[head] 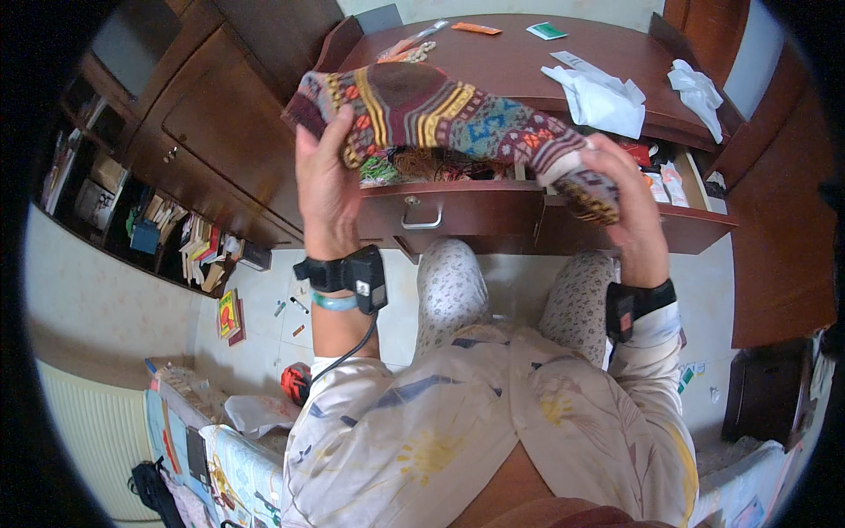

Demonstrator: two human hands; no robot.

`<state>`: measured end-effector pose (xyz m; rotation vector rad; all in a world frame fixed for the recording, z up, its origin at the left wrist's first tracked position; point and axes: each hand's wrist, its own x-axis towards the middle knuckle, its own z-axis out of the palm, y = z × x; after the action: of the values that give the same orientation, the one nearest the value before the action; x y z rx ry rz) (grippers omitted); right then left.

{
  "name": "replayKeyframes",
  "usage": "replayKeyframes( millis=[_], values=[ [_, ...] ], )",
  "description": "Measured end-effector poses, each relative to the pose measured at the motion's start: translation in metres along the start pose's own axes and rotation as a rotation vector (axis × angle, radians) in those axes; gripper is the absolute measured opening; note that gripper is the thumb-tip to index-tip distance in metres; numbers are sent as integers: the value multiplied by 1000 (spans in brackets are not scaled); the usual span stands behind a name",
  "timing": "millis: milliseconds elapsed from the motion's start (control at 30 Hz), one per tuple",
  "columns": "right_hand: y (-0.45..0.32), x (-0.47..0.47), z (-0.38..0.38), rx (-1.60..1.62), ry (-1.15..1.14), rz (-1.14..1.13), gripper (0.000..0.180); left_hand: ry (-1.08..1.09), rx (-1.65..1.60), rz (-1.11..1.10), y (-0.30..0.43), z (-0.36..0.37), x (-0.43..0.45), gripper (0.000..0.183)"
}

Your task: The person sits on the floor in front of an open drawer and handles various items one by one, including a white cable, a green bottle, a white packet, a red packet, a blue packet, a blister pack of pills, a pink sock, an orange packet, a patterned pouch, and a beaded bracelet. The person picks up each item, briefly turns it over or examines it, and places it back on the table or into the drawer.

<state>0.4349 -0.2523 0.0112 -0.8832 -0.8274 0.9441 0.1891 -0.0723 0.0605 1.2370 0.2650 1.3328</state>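
Observation:
A patterned knit sock (488, 125) is stretched sideways in the air before me, with bands of maroon, yellow, teal and grey. My left hand (330, 178) grips its maroon end, the thumb on the near side. Around the other end closes my right hand (630, 191), beside a whitish band; this side looks slightly blurred. I cannot tell whether it is one sock or a pair. Behind the sock, partly hidden by it, a left drawer (475, 211) stands pulled out, holding green and brown stringy items (379, 170). The right drawer (700, 228) is also out, with small white packets (672, 185).
On the dark wooden desk (488, 72) lie crumpled white wrappers (597, 99), an orange packet (475, 28), a green packet (546, 31) and a beaded item (419, 53). Books (198, 244) fill a low shelf at left. Pens and books (229, 317) lie on the tiled floor.

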Motion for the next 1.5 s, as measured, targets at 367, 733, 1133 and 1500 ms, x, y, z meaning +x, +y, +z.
replayKeyframes(
  millis=[367,733,1133,1500],
  values=[
    [-7,-10,-12,-52,100,12,17,-32,24,-54,-15,0,-8,39],
    [-10,-12,-24,75,131,25,41,-60,-157,-102,-13,8,-13,31],
    [-6,-20,-13,51,120,-191,58,-465,-219,-380,-18,40,-57,47],
    [27,-27,31,-1009,253,-814,71,-524,-372,-529,-58,93,-106,56]
  ],
)
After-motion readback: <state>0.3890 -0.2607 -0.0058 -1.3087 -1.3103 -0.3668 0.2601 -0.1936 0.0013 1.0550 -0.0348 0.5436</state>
